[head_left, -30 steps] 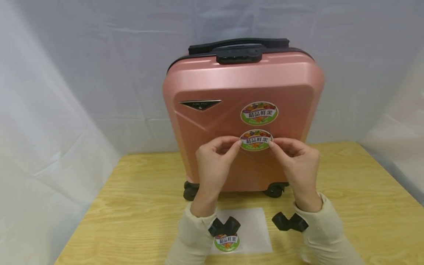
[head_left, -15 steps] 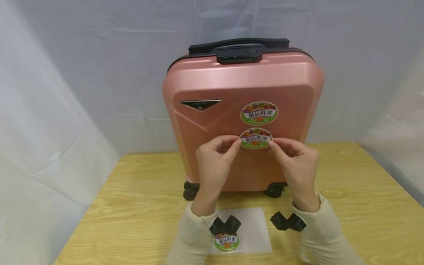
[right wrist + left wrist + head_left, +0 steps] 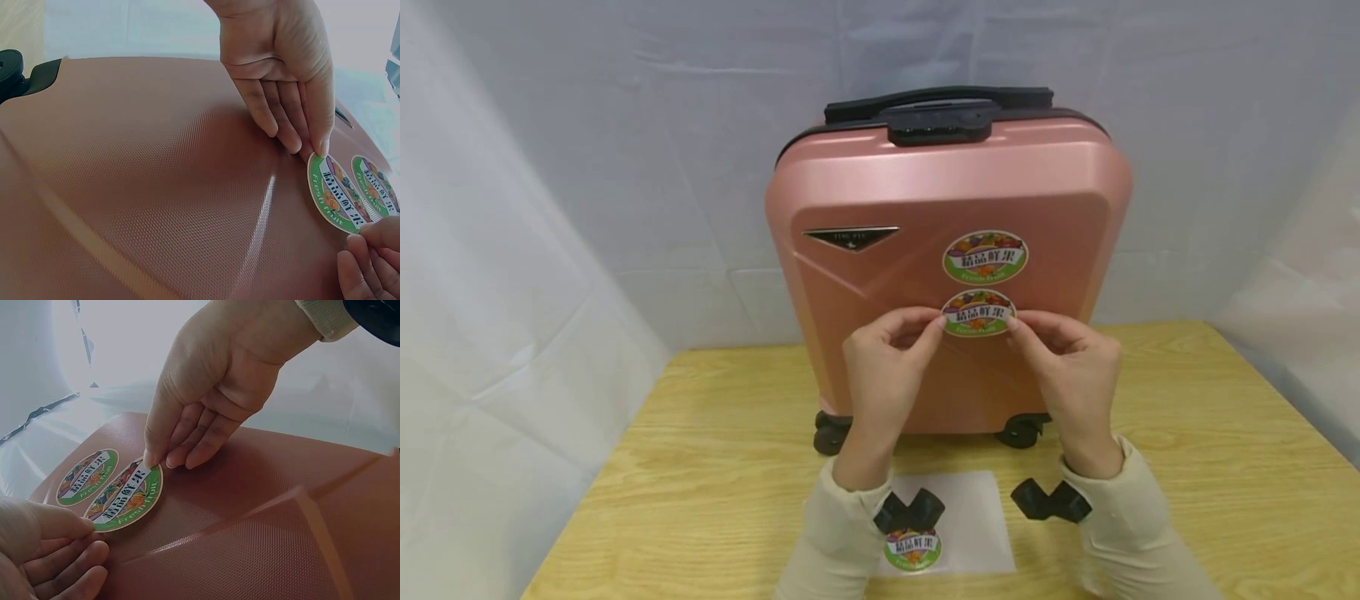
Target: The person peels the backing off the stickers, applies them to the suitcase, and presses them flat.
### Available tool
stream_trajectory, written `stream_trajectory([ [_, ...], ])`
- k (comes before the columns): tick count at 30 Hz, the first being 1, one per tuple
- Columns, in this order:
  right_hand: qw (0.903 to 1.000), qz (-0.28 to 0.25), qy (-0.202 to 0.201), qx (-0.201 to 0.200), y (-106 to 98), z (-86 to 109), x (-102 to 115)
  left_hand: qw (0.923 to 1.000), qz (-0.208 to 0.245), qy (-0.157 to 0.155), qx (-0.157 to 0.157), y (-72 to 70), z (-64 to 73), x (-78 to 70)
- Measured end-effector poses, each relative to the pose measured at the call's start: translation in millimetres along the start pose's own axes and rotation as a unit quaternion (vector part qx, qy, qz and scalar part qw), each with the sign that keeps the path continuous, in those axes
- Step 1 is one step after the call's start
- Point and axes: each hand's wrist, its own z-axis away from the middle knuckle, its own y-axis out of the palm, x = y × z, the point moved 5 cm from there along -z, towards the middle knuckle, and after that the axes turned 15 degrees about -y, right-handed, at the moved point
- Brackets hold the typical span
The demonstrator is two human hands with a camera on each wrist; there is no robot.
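A pink hard-shell suitcase (image 3: 955,175) stands upright on the wooden table. On its front sits an oval fruit sticker (image 3: 985,257). Just below that one, a second oval sticker (image 3: 978,313) is held between both hands, text facing out. My left hand (image 3: 889,367) pinches its left end between thumb and finger; my right hand (image 3: 1070,362) pinches the right end. In the left wrist view this held sticker (image 3: 127,497) lies close to the shell, and whether its back touches cannot be told. The right wrist view shows the same sticker (image 3: 337,194) with both thumbs at its ends.
A white backing sheet (image 3: 977,525) lies near the front of the table, bearing another oval sticker (image 3: 913,550), partly covered by the black wrist device on the left. The suitcase has a black handle (image 3: 940,100), a triangular badge (image 3: 852,237) and black wheels (image 3: 1021,432). White cloth hangs behind.
Both hands have raised the held sticker very slightly toward the upper sticker since one second ago. Over the last half second they look almost still, their grip the same.
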Motion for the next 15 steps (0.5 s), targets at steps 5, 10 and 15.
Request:
stream_trajectory([
  [5, 1.0000, -0.003, 0.002, -0.004, 0.6, -0.5, -0.7, 1.0000, -0.002, 0.003, -0.002, 0.2, 0.3, 0.2],
  [10, 1.0000, -0.001, -0.003, -0.001, 1.2, -0.2, -0.4, 0.9999, -0.010, 0.004, -0.004, 0.3, 0.7, -0.8],
  [15, 0.9999, 0.000, -0.015, 0.001, 2.1, -0.1, 0.4, 0.9995, -0.028, 0.008, -0.010, 0.5, 0.7, -2.0],
])
